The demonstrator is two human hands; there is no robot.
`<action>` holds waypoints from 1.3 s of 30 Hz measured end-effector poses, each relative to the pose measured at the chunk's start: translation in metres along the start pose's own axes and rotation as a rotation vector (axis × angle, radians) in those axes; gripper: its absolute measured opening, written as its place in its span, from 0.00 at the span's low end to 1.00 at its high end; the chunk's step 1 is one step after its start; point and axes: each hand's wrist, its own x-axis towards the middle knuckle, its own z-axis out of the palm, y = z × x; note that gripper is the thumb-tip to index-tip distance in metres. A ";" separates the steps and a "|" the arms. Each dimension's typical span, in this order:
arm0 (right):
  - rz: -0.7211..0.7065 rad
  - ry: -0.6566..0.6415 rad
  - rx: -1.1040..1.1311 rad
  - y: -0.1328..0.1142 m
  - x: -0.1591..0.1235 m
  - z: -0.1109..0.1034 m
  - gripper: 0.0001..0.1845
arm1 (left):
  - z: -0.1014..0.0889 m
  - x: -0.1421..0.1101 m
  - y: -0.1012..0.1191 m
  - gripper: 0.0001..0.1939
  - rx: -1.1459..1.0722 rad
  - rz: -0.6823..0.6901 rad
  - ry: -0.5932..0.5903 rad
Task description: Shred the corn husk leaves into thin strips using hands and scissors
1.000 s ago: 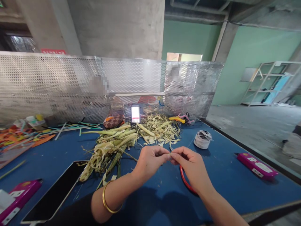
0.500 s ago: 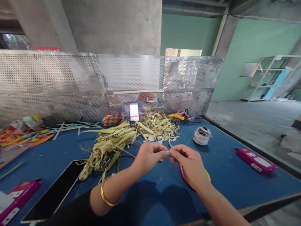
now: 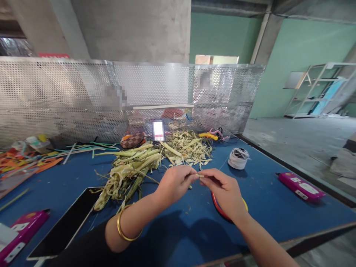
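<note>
A small pale-green strip of plant husk point(image 3: 200, 175) is pinched between the fingertips of my left hand point(image 3: 175, 185) and my right hand point(image 3: 224, 189), just above the table. Both hands are closed and almost touch. Below my right hand lies a tool with a red handle point(image 3: 218, 208) and a yellow one; my hand hides most of it. To the left rests a bundle of dried husks point(image 3: 133, 167). Behind the hands spreads a heap of husk scraps point(image 3: 189, 146). A spool of white string point(image 3: 238, 158) stands at the right, with a thin strand running from it toward my hands.
On the blue table point(image 3: 178, 237) lie a black tablet point(image 3: 68, 226), two purple power strips point(image 3: 302, 186), a checkered pouch point(image 3: 132, 140), yellow-handled pliers point(image 3: 208, 136) and coloured strips point(image 3: 30, 161). A perforated metal screen point(image 3: 155, 85) closes the back; people sit beyond it.
My fingertips have shifted slightly up and left, and a bit more of the husk strip shows between them. The view has tilted a little; other things lie as before.
</note>
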 end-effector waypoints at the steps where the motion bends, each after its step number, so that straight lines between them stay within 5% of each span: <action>1: -0.069 -0.005 -0.055 0.000 0.000 -0.001 0.08 | 0.000 0.000 0.001 0.11 -0.041 -0.038 -0.016; 4: -0.203 0.011 -0.178 -0.001 0.000 -0.003 0.08 | 0.000 0.001 0.002 0.11 -0.197 -0.149 -0.068; 7: -0.182 0.043 -0.202 0.000 -0.001 -0.002 0.08 | 0.001 0.000 0.003 0.12 -0.286 -0.204 -0.061; 12: -0.035 0.057 -0.122 0.005 -0.003 0.003 0.08 | 0.001 -0.002 0.004 0.13 -0.164 -0.144 -0.011; 16: -0.122 0.043 -0.154 0.004 -0.001 0.002 0.07 | 0.000 -0.001 0.004 0.13 -0.069 -0.089 0.005; 24: -0.202 0.001 -0.280 -0.004 0.000 -0.002 0.07 | -0.001 0.000 0.007 0.14 -0.166 -0.190 -0.057; 29: -0.030 -0.004 -0.167 -0.002 0.000 -0.002 0.06 | 0.003 0.000 0.004 0.14 -0.268 -0.254 -0.059; 34: 0.183 0.126 -0.020 0.004 0.003 -0.008 0.08 | 0.000 -0.001 0.009 0.12 -0.544 -0.426 -0.025; 39: 0.265 0.184 0.027 0.013 0.006 -0.010 0.12 | -0.007 -0.009 0.006 0.14 -0.832 -0.609 -0.208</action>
